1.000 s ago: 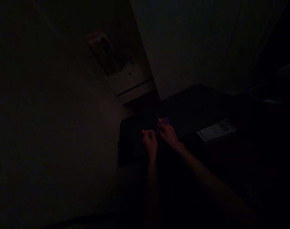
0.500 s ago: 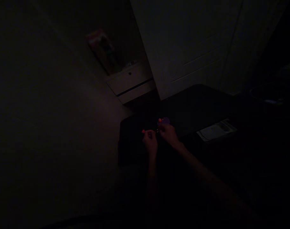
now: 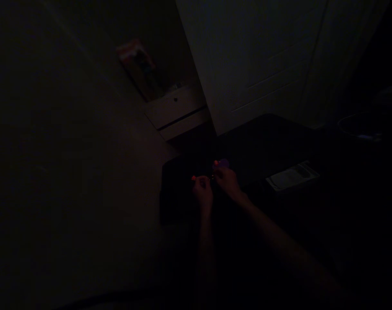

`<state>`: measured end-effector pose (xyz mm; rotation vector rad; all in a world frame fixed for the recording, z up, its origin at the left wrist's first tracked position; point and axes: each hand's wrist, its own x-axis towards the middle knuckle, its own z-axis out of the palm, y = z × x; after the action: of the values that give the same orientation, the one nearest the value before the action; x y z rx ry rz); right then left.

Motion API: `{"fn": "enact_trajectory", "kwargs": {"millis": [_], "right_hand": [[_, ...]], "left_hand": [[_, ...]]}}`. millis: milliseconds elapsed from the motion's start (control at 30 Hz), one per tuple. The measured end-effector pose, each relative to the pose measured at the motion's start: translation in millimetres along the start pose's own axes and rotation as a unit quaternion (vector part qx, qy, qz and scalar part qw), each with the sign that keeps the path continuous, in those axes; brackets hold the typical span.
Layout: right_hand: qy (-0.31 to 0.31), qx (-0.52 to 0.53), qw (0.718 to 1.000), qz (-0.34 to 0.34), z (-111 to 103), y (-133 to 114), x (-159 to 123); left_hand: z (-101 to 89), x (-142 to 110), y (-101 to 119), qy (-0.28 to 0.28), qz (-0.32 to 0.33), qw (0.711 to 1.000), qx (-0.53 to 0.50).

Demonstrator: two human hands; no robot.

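The picture is very dark. My left hand (image 3: 203, 191) is closed in a pinch above a dark table (image 3: 257, 144), and a small red-orange piece (image 3: 193, 178) shows at its fingertips. Just to its right, my right hand (image 3: 227, 180) is also closed, gripping a small purple rounded piece (image 3: 224, 163) with a red-lit bit (image 3: 216, 163) beside it. A tiny bright speck (image 3: 212, 177) lies between the two hands. What kind of things these are cannot be made out.
A pale wall (image 3: 102, 181) runs along the left. Behind the table stand a white drawer unit (image 3: 179, 105) and a large white panelled surface (image 3: 247, 64). A flat pale item (image 3: 292, 176) sits at the table's near edge. A thin curved loop (image 3: 342, 125) shows at right.
Both hands stay in almost the same place and keep their pinch. The picture is slightly dimmer around the hands.
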<state>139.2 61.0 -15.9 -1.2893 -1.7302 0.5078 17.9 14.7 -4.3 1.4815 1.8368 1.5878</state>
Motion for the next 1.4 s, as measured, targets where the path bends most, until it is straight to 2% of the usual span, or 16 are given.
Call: {"fn": "enact_trajectory", "kwargs": {"millis": [333,567,900,1400], "right_hand": [[0.012,-0.011,1.000,0.000,1,2,0],[0.057,0.034,0.998,-0.009,3,4,1],[-0.069,0.125,0.982,-0.122,-6,-8,-5],[-0.095,0.054,0.990,-0.088,-8,-10,-5]], "left_hand": [[0.4,0,-1,0.002,-0.002,1.000,0.016],[1.0,0,-8,0.000,0.010,1.000,0.006],[-0.1,-2,-9,0.003,0.018,0.999,-0.026],[1.4,1,-12,0.010,0.002,1.000,-0.005]]}}
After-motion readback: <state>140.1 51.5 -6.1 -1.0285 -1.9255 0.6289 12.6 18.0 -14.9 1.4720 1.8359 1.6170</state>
